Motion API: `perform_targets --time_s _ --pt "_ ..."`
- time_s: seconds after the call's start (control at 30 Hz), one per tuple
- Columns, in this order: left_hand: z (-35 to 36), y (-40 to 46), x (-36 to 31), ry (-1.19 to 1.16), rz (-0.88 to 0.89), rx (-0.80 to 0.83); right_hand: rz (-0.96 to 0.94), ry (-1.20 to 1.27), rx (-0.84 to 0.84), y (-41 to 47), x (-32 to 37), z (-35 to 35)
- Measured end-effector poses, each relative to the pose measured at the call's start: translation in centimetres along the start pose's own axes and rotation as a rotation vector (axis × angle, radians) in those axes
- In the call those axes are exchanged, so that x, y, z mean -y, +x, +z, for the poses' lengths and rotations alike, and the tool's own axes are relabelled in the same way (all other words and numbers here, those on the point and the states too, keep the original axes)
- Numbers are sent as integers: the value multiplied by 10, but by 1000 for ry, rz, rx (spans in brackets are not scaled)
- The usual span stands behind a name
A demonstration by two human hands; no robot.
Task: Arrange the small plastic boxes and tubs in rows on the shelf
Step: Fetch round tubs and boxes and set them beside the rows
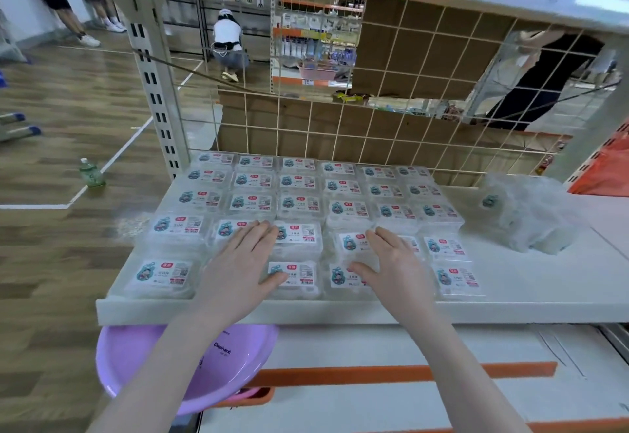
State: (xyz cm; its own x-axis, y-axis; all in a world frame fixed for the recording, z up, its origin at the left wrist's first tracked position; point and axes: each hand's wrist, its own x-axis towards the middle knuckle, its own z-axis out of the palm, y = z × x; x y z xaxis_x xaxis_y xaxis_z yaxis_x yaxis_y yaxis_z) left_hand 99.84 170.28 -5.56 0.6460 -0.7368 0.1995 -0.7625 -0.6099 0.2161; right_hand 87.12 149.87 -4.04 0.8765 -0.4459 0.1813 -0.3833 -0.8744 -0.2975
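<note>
Lilac round plastic basin (218,361) sat at lower left, under the white metal shelf (510,303). Left hand (238,262) and right hand (391,262) lay flat with fingers straight, gripping nothing, on clear labelled plastic boxes (296,208) ranked in rows at frame centre. Crumpled clear plastic bag (531,214) lay at right; green bottle (91,173) stood on the floor, left.

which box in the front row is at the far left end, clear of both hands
The front-left corner box, at the shelf's left end. Neither the left hand nor the right hand touches it; its whole label shows.
</note>
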Motion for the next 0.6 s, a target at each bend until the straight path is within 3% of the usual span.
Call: perform_targets --time_s 0.23,0.6 --pt "-2 2 -2 56 6 2 74 -30 -106 9 17 15" --pt "-13 5 -13 41 -32 76 -47 -31 -132 6 18 18"
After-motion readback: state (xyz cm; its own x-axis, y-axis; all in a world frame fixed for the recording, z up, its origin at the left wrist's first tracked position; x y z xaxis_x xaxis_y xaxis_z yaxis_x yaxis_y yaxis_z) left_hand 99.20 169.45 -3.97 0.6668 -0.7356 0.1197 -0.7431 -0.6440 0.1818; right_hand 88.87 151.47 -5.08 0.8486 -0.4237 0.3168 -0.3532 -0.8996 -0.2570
